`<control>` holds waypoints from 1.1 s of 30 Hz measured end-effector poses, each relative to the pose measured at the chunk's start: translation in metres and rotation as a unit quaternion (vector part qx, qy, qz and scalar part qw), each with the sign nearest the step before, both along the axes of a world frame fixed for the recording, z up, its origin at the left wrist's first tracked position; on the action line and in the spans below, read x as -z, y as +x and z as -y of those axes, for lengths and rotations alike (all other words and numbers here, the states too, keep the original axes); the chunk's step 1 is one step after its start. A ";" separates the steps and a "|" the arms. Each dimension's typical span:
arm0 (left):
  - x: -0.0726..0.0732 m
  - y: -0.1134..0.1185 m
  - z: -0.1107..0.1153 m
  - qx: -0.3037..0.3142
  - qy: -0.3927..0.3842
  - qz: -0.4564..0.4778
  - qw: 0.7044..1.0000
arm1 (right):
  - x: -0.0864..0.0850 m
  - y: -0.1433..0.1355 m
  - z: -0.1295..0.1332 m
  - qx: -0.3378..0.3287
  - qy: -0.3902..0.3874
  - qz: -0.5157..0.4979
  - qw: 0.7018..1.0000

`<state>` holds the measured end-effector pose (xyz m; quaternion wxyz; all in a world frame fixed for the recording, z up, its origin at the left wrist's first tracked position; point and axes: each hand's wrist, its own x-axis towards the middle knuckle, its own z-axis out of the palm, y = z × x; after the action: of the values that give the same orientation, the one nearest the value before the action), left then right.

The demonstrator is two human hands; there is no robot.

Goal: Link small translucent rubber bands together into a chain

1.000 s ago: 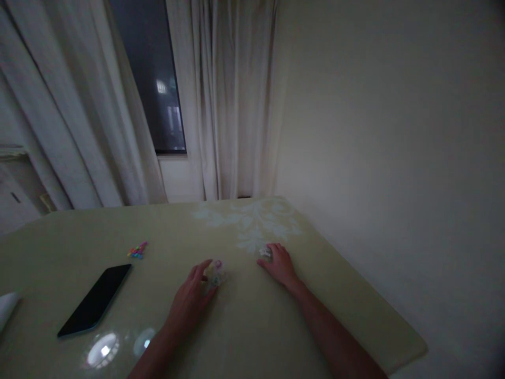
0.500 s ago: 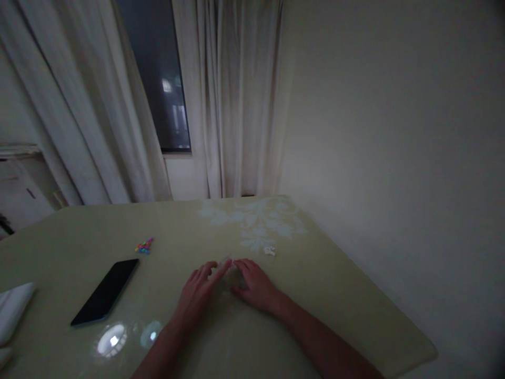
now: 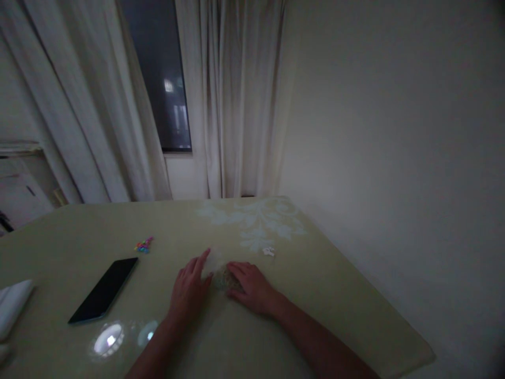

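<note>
Between my hands on the table lies a small brownish, mottled bundle, too blurred to name. My right hand rests at its right side, fingers curved over it and thumb below. On the left, my left hand has its index finger stretched forward and its thumb apart, close to the bundle's left edge. A faint, clear or whitish thing shows near the left fingertips. Beyond my right hand sits a small white item.
A small pile of colourful pieces lies at the left, with a black phone or tablet nearer me. A white object is at the far left. Curtains and a wall stand behind the table.
My left hand has moved left, away from my right hand, and its fingers have spread. The bundle between the hands now shows more. My right hand has shifted slightly left.
</note>
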<state>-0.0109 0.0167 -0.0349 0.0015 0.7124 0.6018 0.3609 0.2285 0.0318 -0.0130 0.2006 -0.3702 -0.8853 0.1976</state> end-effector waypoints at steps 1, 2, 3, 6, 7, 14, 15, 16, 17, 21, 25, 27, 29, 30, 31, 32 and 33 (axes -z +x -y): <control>0.001 -0.002 -0.002 -0.013 -0.002 0.026 1.000 | -0.001 0.000 0.001 -0.016 0.004 0.010 1.000; 0.003 -0.004 -0.005 -0.024 -0.001 0.052 0.998 | -0.002 0.000 0.002 -0.031 0.008 0.020 0.999; 0.005 -0.007 -0.007 -0.032 0.003 0.074 0.997 | -0.002 -0.001 0.002 -0.040 0.011 0.027 0.999; 0.012 -0.016 -0.015 -0.041 0.010 0.112 0.993 | 0.000 0.001 0.000 -0.048 0.012 0.028 0.998; 0.014 -0.019 -0.017 -0.041 0.005 0.115 0.992 | 0.000 0.002 -0.002 -0.045 0.012 0.022 0.999; 0.015 -0.042 -0.022 -0.043 -0.083 0.114 0.989 | -0.006 -0.020 0.001 0.013 0.001 0.046 0.999; 0.014 -0.046 -0.022 -0.042 -0.096 0.117 0.988 | -0.005 -0.027 0.004 0.034 0.016 0.056 0.998; 0.013 -0.049 -0.022 -0.037 -0.109 0.116 0.987 | -0.003 -0.035 0.007 0.062 0.035 0.063 0.995; 0.012 -0.053 -0.022 -0.028 -0.121 0.113 0.986 | -0.001 -0.042 0.011 0.085 0.051 0.067 0.993; 0.010 -0.062 -0.024 -0.007 -0.133 0.086 0.987 | 0.005 -0.047 0.016 0.086 0.064 0.062 0.992; 0.002 -0.050 -0.020 -0.005 -0.033 0.072 0.997 | -0.002 -0.021 0.009 0.001 0.016 0.017 1.000; -0.001 -0.035 -0.013 0.031 -0.008 0.086 0.996 | -0.007 -0.006 0.003 -0.017 -0.025 -0.030 0.999; 0.001 -0.017 -0.004 0.091 -0.061 0.111 0.988 | -0.011 0.006 -0.003 0.012 -0.051 -0.063 0.997; 0.004 -0.008 0.001 0.121 -0.092 0.112 0.982 | -0.013 0.011 -0.006 0.034 -0.059 -0.067 0.995; 0.008 0.000 0.005 0.133 -0.104 0.110 0.980 | -0.013 0.015 -0.008 0.054 -0.065 -0.063 0.994; 0.013 0.007 0.009 0.133 -0.105 0.105 0.980 | -0.013 0.017 -0.009 0.069 -0.070 -0.055 0.994; 0.018 0.013 0.011 0.127 -0.101 0.098 0.982 | -0.013 0.018 -0.010 0.078 -0.076 -0.046 0.993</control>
<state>0.0020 0.0056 -0.0525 0.1782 0.7406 0.5368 0.3628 0.2468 0.0422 0.0004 0.2276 -0.4426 -0.8260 0.2648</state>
